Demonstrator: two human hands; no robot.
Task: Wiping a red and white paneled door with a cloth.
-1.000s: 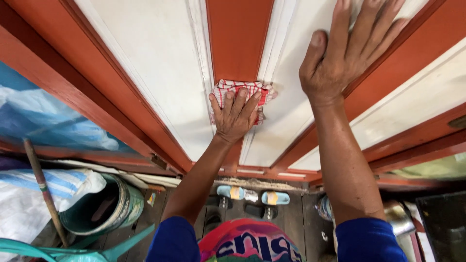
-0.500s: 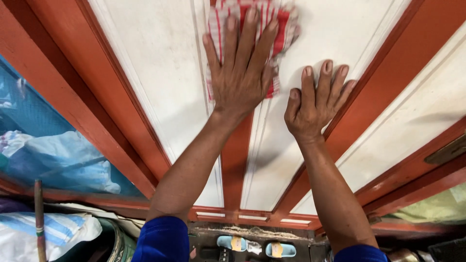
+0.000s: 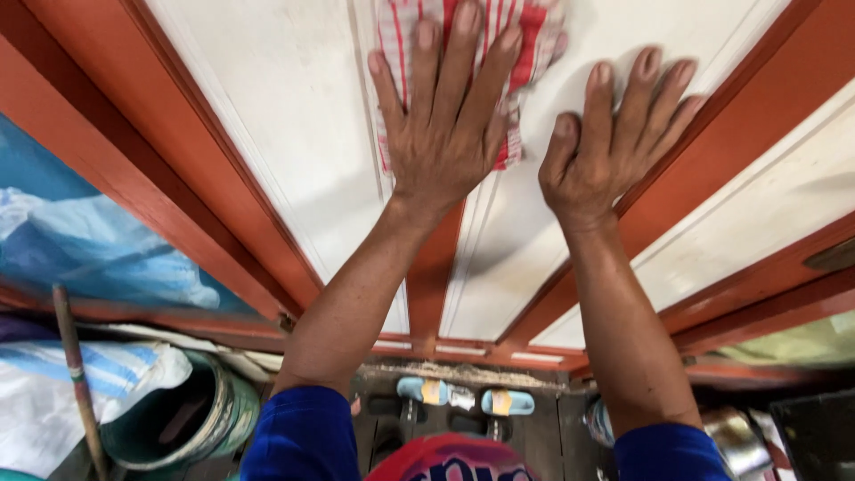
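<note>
Surface: white door panels (image 3: 267,134), orange-red frame (image 3: 178,169).
Left hand (image 3: 445,134): flat, pressing striped cloth (image 3: 525,53).
Right hand (image 3: 606,151): flat, spread, empty.
Floor: green bucket (image 3: 196,419), sandals (image 3: 463,396).

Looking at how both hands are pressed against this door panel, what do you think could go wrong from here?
The left hand presses flat on a red-and-white checked cloth against the white panel; the cloth is bunched and could slip sideways. The right hand leans bare on the same door, so it may leave fresh marks. A bucket and stick lie by the feet, a possible trip hazard.
</note>
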